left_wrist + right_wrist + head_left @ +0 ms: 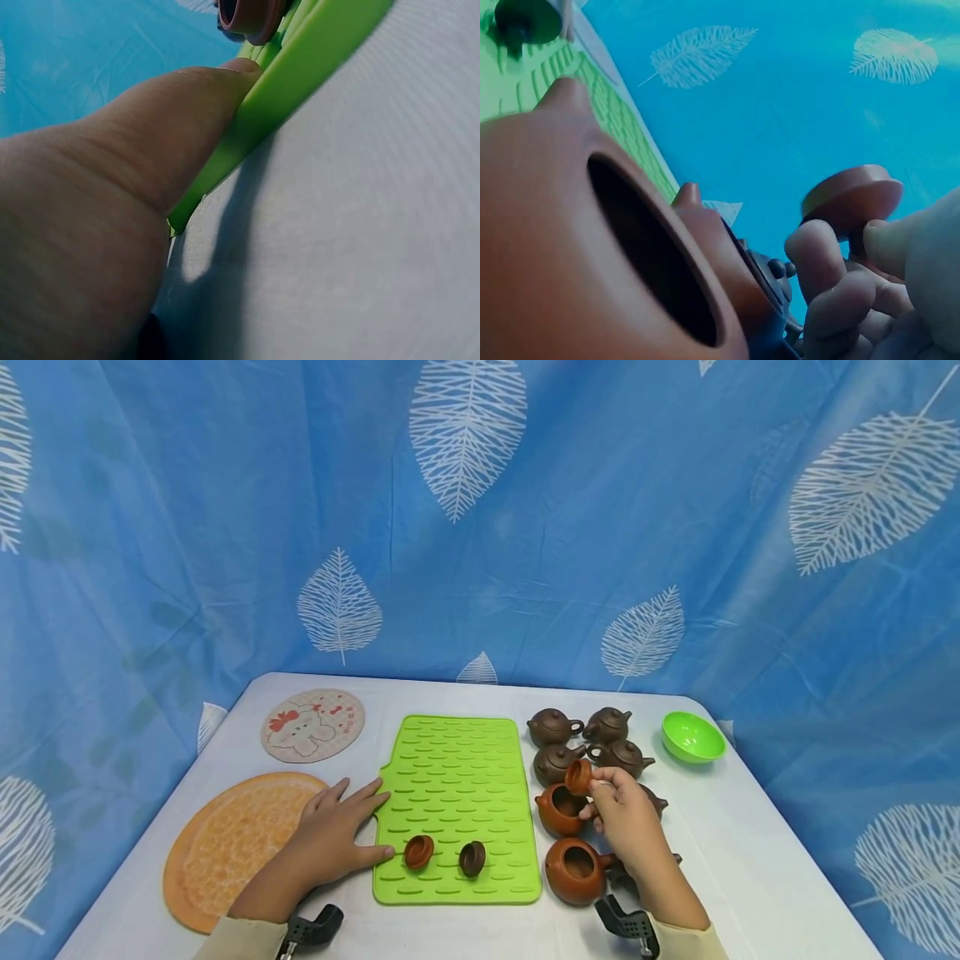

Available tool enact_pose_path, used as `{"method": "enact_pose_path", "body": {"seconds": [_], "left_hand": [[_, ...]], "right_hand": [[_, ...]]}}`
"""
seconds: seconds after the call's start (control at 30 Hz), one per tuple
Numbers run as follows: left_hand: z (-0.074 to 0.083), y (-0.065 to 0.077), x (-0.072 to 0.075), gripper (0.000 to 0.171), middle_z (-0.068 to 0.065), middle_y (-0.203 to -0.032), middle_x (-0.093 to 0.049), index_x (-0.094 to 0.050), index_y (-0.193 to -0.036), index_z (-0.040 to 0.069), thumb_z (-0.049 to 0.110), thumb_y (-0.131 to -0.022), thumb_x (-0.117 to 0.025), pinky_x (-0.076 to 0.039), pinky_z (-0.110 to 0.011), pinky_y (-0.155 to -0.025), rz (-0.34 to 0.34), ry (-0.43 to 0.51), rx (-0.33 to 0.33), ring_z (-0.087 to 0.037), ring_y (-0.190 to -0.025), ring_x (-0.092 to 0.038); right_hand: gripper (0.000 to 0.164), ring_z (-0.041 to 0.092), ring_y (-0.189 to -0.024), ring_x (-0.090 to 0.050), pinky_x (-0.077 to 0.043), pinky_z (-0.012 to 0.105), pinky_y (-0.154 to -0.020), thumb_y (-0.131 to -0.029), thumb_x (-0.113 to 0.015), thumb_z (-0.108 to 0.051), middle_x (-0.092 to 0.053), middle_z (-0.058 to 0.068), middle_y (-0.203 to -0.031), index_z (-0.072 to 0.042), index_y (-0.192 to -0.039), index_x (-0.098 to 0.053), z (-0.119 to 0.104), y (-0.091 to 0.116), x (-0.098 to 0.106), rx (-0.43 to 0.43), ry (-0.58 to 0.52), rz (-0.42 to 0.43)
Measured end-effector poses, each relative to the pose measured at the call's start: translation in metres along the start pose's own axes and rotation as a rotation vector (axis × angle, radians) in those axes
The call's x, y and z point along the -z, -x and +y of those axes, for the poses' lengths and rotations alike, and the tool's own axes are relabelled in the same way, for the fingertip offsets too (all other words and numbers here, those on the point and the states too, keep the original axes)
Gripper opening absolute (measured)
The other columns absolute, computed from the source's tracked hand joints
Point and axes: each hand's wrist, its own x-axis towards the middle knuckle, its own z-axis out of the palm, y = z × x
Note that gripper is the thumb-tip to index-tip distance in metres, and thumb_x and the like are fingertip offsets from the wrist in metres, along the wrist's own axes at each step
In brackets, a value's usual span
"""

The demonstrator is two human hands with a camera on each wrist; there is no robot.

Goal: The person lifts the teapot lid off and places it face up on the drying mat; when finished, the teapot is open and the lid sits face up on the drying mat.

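My right hand (626, 814) pinches a reddish-brown teapot lid (578, 777) by its knob, with the hollow underside turned up and away from the fingers. The lid is held over an uncovered reddish-brown teapot (561, 810); a second uncovered reddish-brown teapot (576, 871) stands nearer to me. Fingers spread, my left hand (337, 835) rests at the left edge of the green mat (457, 793), its thumb (225, 82) on the mat's rim. On the mat lie a reddish-brown lid (418, 852) and a dark brown lid (472, 859), both tipped on their sides.
Several dark brown teapots (551, 727) with lids stand behind and beside the reddish ones, some partly hidden by my right arm. A green bowl (693, 737) sits at the back right. To the left lie a round rabbit-print mat (313, 725) and an orange round mat (240, 843).
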Motion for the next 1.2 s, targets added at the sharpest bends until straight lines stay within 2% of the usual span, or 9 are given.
{"method": "enact_pose_path", "body": {"seconds": [0.13, 0.23, 0.37, 0.5, 0.7, 1.0, 1.2], "left_hand": [[0.001, 0.001, 0.002, 0.093, -0.001, -0.169, -0.039, -0.054, -0.155, 0.023, 0.073, -0.079, -0.077, -0.016, -0.074, -0.12, 0.0, 0.008, -0.002, -0.053, -0.155, -0.023], [0.0, 0.001, 0.001, 0.093, -0.001, -0.169, -0.038, -0.054, -0.155, 0.024, 0.073, -0.079, -0.077, -0.016, -0.074, -0.12, -0.002, 0.005, -0.004, -0.053, -0.155, -0.023], [-0.001, 0.0, 0.0, 0.094, -0.001, -0.169, -0.038, -0.053, -0.156, 0.024, 0.074, -0.079, -0.076, -0.016, -0.075, -0.119, -0.006, 0.005, -0.003, -0.053, -0.155, -0.022], [-0.002, 0.0, 0.0, 0.094, -0.001, -0.169, -0.038, -0.053, -0.156, 0.025, 0.074, -0.079, -0.076, -0.016, -0.074, -0.119, -0.006, 0.005, -0.001, -0.053, -0.155, -0.022], [-0.002, 0.0, 0.0, 0.094, 0.0, -0.169, -0.038, -0.053, -0.156, 0.025, 0.075, -0.079, -0.075, -0.017, -0.074, -0.12, -0.005, -0.005, -0.006, -0.053, -0.155, -0.022], [-0.002, -0.001, -0.001, 0.095, 0.0, -0.169, -0.038, -0.054, -0.155, 0.025, 0.076, -0.079, -0.075, -0.017, -0.074, -0.12, -0.005, -0.011, 0.0, -0.052, -0.155, -0.023], [0.0, -0.002, 0.001, 0.094, 0.0, -0.169, -0.038, -0.054, -0.155, 0.025, 0.075, -0.079, -0.076, -0.017, -0.075, -0.12, -0.015, -0.009, 0.004, -0.053, -0.155, -0.023]], "right_hand": [[0.025, 0.015, -0.071, -0.061, -0.049, 0.023, -0.056, -0.114, -0.043, -0.015, -0.069, 0.021, -0.105, -0.002, -0.134, -0.049, 0.001, 0.0, 0.002, -0.011, -0.178, -0.055], [0.027, 0.01, -0.071, -0.058, -0.047, 0.018, -0.055, -0.114, -0.045, -0.016, -0.07, 0.013, -0.106, -0.001, -0.135, -0.048, 0.001, 0.001, 0.004, 0.0, -0.323, -0.115], [0.027, 0.005, -0.071, -0.056, -0.047, 0.014, -0.057, -0.112, -0.05, -0.02, -0.072, 0.0, -0.103, -0.004, -0.134, -0.049, 0.003, 0.002, 0.009, 0.016, -0.492, -0.19], [0.024, 0.003, -0.072, -0.056, -0.048, 0.012, -0.058, -0.111, -0.054, -0.021, -0.074, -0.002, -0.102, -0.01, -0.132, -0.053, 0.005, 0.002, 0.011, 0.039, -0.597, -0.244], [0.023, 0.003, -0.073, -0.057, -0.048, 0.012, -0.059, -0.111, -0.054, -0.02, -0.074, -0.002, -0.101, -0.011, -0.132, -0.055, 0.006, 0.002, 0.011, 0.048, -0.621, -0.253], [0.027, 0.004, -0.071, -0.056, -0.047, 0.013, -0.059, -0.111, -0.054, -0.018, -0.073, -0.002, -0.1, -0.007, -0.136, -0.05, 0.002, 0.002, 0.001, 0.025, -0.564, -0.22], [0.034, 0.002, -0.069, -0.056, -0.047, 0.012, -0.058, -0.111, -0.054, -0.021, -0.071, 0.0, -0.105, -0.007, -0.142, -0.048, -0.009, 0.004, -0.008, -0.022, -0.554, -0.264]]}}
